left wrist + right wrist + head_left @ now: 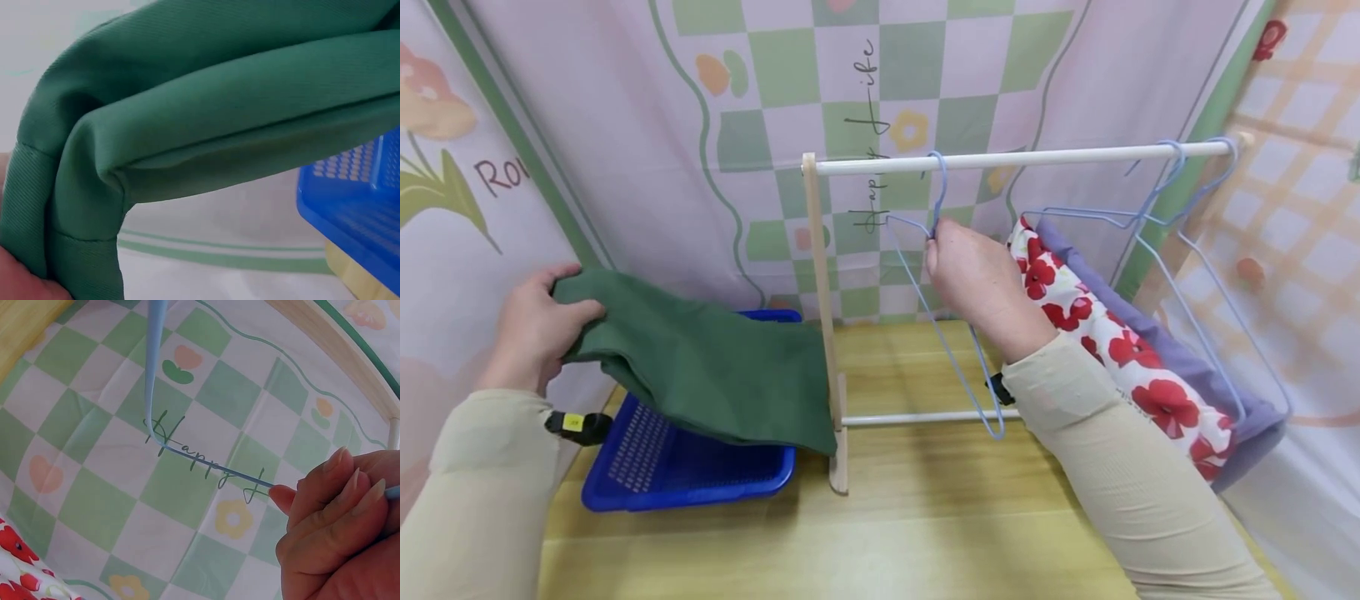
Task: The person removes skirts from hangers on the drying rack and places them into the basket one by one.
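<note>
i have the left grip (538, 329), a bare hand, closed on one end of the folded green cloth (715, 367), thumb across its near edge; the cloth stretches away to the right of that hand, over the blue basket (692, 499), its far end reaching the wooden upright (820, 267) of a rack. on my left wrist view it shows as thick layers with a stitched seam. my right grip (977, 271) holds a light blue wire hanger (153, 375) just below the hook, and that hook is up at the white top rail (1000, 159); hand and hanger are well apart from the green cloth. at the rail's right end i see more blue hangers (1198, 333) carrying a white cloth with red flowers (1120, 358) and, beside it, a lavender one (1262, 429). basket and rack stand on a pale wood-grain bench (910, 533). behind is a printed curtain (767, 75), green and white checks with fruit, flowers and "happy life"; an orange-checked panel (1300, 108) closes the right side.
</note>
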Demonstrator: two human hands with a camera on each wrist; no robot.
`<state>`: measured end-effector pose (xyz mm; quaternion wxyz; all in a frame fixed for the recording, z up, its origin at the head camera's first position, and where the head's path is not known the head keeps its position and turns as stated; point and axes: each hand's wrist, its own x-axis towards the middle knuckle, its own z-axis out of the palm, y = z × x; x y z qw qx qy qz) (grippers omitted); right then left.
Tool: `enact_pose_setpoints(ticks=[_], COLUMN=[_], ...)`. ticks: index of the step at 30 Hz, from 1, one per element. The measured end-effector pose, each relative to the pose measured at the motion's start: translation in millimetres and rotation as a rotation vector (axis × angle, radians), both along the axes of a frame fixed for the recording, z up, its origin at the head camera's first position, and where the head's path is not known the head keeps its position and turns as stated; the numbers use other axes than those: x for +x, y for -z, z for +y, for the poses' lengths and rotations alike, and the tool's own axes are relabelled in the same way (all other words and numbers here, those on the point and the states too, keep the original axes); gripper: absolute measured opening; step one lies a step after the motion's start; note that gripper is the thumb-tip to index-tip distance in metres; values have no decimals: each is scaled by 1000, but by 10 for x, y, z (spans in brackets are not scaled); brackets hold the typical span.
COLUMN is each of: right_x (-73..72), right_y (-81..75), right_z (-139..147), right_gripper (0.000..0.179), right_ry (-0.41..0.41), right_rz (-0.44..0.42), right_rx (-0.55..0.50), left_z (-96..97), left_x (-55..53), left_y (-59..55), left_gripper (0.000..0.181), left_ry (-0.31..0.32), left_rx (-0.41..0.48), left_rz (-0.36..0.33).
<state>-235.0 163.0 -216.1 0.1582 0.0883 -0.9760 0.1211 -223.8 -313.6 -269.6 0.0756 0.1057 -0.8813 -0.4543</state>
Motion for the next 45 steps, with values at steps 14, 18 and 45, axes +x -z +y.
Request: enact_pose_setpoints(ticks=[14, 18, 45], right_x=[-1, 1, 8], right_y=[13, 9, 8], right_z=[3, -1, -13], right_gripper=[28, 28, 27], right_ry=[6, 7, 30], right_rz=[14, 15, 16], right_rx=[0, 3, 4], left_z=[-96, -84, -68], left_x=[22, 10, -125], left_y=[345, 447, 747], left_gripper=[75, 76, 73], left_ry=[40, 36, 70], left_rx=[-484, -520, -657], left_rz=[39, 39, 36])
